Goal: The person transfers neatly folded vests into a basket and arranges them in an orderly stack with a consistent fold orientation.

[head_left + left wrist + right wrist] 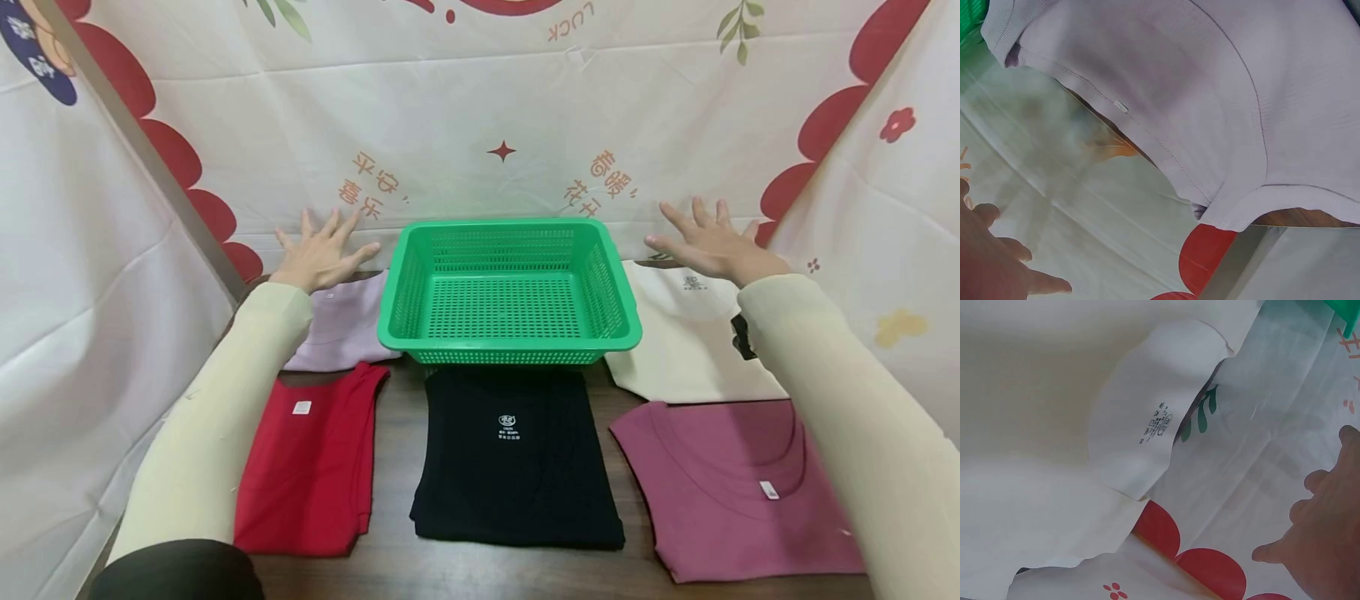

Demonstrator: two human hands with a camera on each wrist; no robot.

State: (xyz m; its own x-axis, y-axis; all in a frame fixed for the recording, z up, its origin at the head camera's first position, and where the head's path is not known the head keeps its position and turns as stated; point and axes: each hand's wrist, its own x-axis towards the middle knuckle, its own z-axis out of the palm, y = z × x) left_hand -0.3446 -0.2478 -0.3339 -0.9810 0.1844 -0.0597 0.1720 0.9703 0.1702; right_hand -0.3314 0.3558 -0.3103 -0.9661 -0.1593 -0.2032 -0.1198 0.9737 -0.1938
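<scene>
My left hand [318, 254], fingers spread and straight, hovers over the back edge of a folded lilac shirt [341, 321] and holds nothing. On the other side my right hand [712, 242] is spread the same way above a folded cream shirt [682, 350], also holding nothing. Between the hands a green plastic basket [397, 283] with perforated walls stands with nothing in it. In the left wrist view the lilac shirt [1147, 94] fills much of the picture; in the right wrist view the cream shirt [1035, 425] shows a printed neck label.
Along the front of the dark wooden table [401, 467] lie a folded red top [315, 467], a folded black shirt [517, 475] and a folded mauve shirt [735, 500]. A printed white cloth [480, 108] hangs behind and at both sides.
</scene>
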